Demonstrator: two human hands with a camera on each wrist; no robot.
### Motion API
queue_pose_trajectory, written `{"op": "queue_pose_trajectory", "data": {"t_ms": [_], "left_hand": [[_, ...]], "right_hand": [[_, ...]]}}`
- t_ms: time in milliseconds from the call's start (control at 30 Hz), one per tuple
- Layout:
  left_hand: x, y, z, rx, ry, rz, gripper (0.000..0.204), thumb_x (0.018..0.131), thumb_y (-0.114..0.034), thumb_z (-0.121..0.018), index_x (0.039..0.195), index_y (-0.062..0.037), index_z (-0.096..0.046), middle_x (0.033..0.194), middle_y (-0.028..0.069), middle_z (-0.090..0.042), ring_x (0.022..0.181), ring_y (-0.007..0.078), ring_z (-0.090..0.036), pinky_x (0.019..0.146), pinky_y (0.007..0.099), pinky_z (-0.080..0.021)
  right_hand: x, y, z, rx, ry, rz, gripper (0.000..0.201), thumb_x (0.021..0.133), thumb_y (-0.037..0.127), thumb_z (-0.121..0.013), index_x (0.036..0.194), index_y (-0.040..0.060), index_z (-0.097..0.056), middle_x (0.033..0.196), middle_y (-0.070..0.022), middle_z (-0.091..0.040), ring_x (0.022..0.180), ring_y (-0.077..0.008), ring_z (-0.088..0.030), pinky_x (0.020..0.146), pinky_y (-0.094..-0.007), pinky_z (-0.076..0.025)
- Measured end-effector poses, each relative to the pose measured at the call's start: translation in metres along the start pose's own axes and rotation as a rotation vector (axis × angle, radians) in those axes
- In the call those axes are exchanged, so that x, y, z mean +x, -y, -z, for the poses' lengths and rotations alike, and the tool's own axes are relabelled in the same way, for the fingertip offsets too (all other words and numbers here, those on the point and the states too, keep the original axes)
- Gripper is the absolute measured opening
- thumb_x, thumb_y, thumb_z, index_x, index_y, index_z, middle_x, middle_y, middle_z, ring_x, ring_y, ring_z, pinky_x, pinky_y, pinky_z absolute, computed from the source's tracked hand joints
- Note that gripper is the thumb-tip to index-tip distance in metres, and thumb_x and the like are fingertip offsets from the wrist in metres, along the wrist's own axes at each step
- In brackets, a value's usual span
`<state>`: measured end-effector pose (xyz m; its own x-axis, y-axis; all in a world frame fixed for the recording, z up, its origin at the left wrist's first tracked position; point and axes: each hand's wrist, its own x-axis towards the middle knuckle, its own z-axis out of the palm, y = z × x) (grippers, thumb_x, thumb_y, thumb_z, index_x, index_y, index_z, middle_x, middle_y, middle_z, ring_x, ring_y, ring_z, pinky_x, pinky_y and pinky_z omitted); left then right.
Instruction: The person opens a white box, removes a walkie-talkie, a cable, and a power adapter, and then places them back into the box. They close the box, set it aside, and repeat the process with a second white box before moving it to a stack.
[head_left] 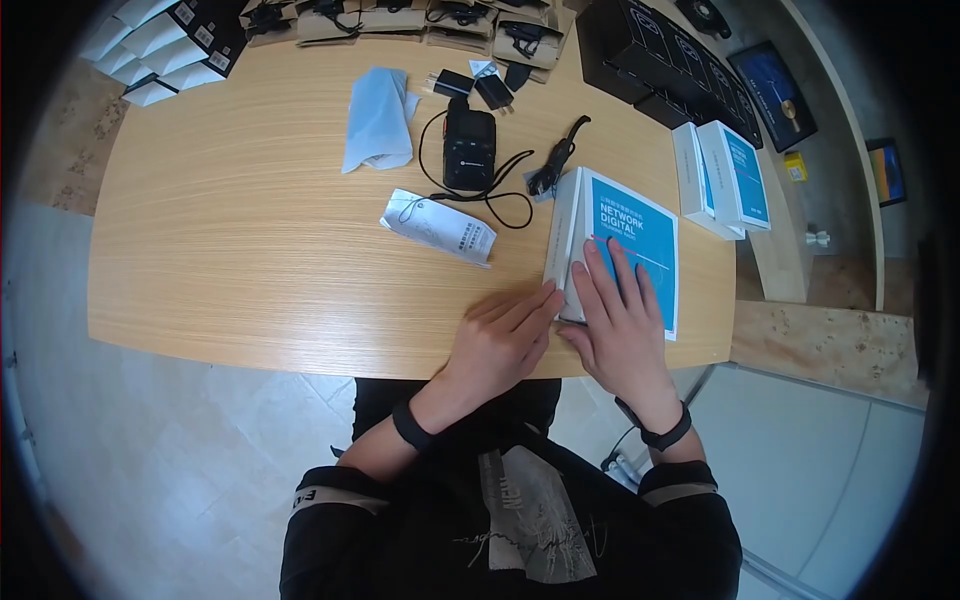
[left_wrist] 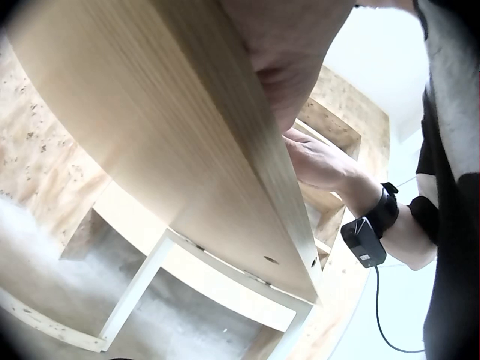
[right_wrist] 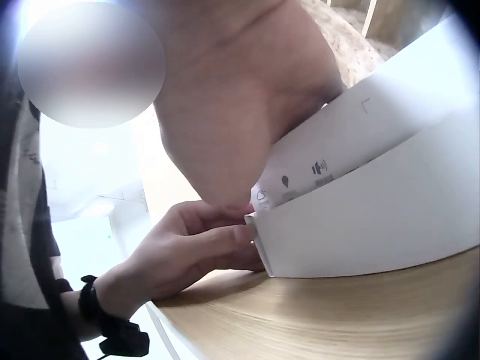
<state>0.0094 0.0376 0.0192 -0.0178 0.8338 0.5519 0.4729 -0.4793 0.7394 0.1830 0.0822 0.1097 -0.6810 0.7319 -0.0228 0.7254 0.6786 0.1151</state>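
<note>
A white and blue box [head_left: 630, 220] printed "NETWORK DIGITAL" lies on the right part of the wooden table [head_left: 250, 250]. The right hand [head_left: 625, 335] rests flat on its top, fingers spread and fairly straight. At the box's near left corner, the left hand [head_left: 500, 340] touches the edge with its fingertips. In the right wrist view the left hand [right_wrist: 187, 255] meets the corner of the white box [right_wrist: 360, 217], whose side panels stand slightly apart. The left wrist view shows mostly the table's underside and edge; the box is hidden there.
A black handheld radio [head_left: 469, 150] with a looped strap, a coiled black cable [head_left: 552, 170], two adapters, a printed white packet [head_left: 440, 226] and a pale bag [head_left: 379, 120] lie left of the box. Two similar boxes [head_left: 738, 175] stand at right; black cartons [head_left: 665, 65] are behind.
</note>
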Motion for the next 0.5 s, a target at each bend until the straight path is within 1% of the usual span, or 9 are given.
{"op": "queue_pose_trajectory", "data": {"t_ms": [67, 233, 333, 400, 433, 500], "left_hand": [[-0.002, 0.001, -0.001, 0.010, 0.035, 0.008, 0.037, 0.078, -0.002, -0.071, 0.114, 0.0005, -0.070, 0.115, 0.0150, -0.073, 0.088, 0.0291, -0.074, 0.081, 0.0382, -0.059], [-0.001, 0.001, 0.000, 0.028, 0.017, -0.015, 0.034, 0.079, -0.002, -0.071, 0.113, -0.0002, -0.071, 0.112, 0.0142, -0.074, 0.087, 0.0278, -0.074, 0.080, 0.0372, -0.058], [-0.001, 0.002, -0.001, 0.056, 0.010, -0.032, 0.033, 0.080, -0.002, -0.071, 0.113, -0.0010, -0.071, 0.110, 0.0137, -0.075, 0.087, 0.0274, -0.074, 0.080, 0.0368, -0.058], [-0.004, 0.002, -0.003, 0.072, 0.007, -0.040, 0.034, 0.080, -0.002, -0.071, 0.113, -0.0015, -0.071, 0.110, 0.0133, -0.075, 0.087, 0.0274, -0.074, 0.080, 0.0367, -0.058], [-0.004, 0.002, -0.003, 0.079, 0.010, -0.038, 0.033, 0.080, -0.002, -0.071, 0.113, -0.0021, -0.071, 0.110, 0.0128, -0.075, 0.087, 0.0272, -0.074, 0.080, 0.0369, -0.058], [-0.003, 0.002, -0.004, 0.093, 0.014, -0.039, 0.033, 0.080, -0.003, -0.071, 0.113, -0.0027, -0.071, 0.110, 0.0123, -0.075, 0.087, 0.0270, -0.074, 0.080, 0.0370, -0.057]], "right_hand": [[0.001, 0.002, -0.001, -0.006, 0.000, -0.004, 0.070, 0.087, 0.043, -0.072, 0.144, 0.0074, -0.050, 0.160, -0.0147, -0.037, 0.148, -0.0405, -0.032, 0.114, -0.0604, -0.032], [0.000, -0.001, -0.007, 0.016, -0.032, 0.009, 0.068, 0.089, 0.043, -0.071, 0.143, 0.0076, -0.051, 0.160, -0.0151, -0.037, 0.149, -0.0412, -0.031, 0.114, -0.0607, -0.030], [0.002, -0.009, -0.011, 0.012, -0.084, 0.049, 0.064, 0.089, 0.041, -0.072, 0.141, 0.0095, -0.053, 0.157, -0.0150, -0.040, 0.147, -0.0415, -0.032, 0.115, -0.0600, -0.030], [0.002, -0.014, -0.009, 0.071, -0.135, 0.077, 0.051, 0.090, 0.037, -0.072, 0.134, 0.0144, -0.060, 0.154, -0.0134, -0.045, 0.144, -0.0396, -0.037, 0.114, -0.0570, -0.033], [0.002, -0.016, -0.006, 0.072, -0.144, 0.079, 0.051, 0.090, 0.037, -0.072, 0.134, 0.0144, -0.060, 0.154, -0.0134, -0.045, 0.144, -0.0396, -0.037, 0.114, -0.0570, -0.033], [0.004, -0.019, 0.005, 0.102, -0.118, 0.155, 0.033, 0.090, 0.029, -0.072, 0.121, 0.0175, -0.067, 0.147, -0.0111, -0.051, 0.141, -0.0369, -0.042, 0.112, -0.0532, -0.038]]}}
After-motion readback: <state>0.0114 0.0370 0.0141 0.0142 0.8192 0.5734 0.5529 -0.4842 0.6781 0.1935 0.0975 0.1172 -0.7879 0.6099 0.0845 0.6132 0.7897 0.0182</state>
